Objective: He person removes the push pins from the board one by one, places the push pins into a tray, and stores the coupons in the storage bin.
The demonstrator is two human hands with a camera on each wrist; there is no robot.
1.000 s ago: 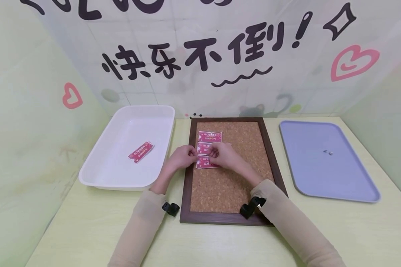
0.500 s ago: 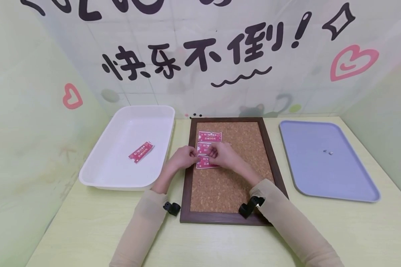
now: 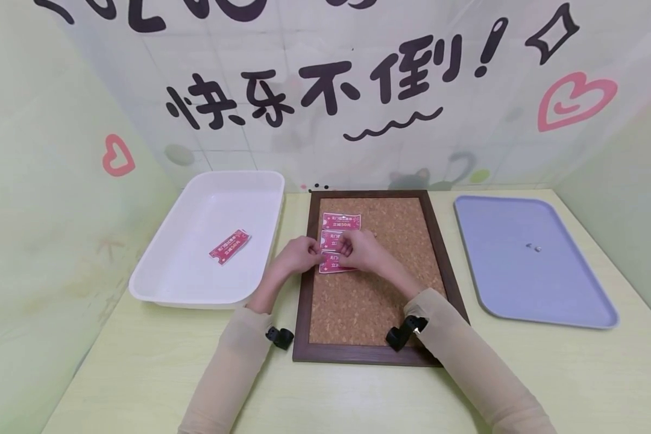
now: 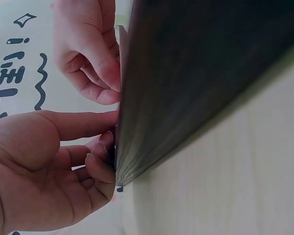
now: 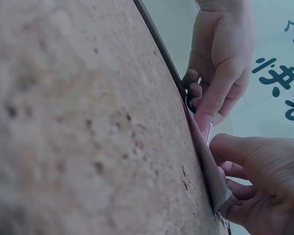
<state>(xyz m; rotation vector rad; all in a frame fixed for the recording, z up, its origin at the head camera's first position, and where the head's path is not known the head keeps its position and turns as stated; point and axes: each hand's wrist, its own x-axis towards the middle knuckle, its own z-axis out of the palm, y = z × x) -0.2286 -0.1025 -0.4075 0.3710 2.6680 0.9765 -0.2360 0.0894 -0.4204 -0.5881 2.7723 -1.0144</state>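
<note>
STATUS: partly done, by judgement | Left hand: pinches lower coupon, left end | Right hand: pinches its right side | Corkboard: top coupon, middle coupon placed; lower coupon beneath, apparently unsecured | LEFT: loose coupon in white basin; metallic pieces on lavender tray

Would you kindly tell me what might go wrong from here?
The lowest coupon could shift or end up crooked, with the left hand and right hand both at it. The middle coupon, partly hidden by the right hand, might be nudged. The small pieces on the purple tray could scatter if it were bumped.
</note>
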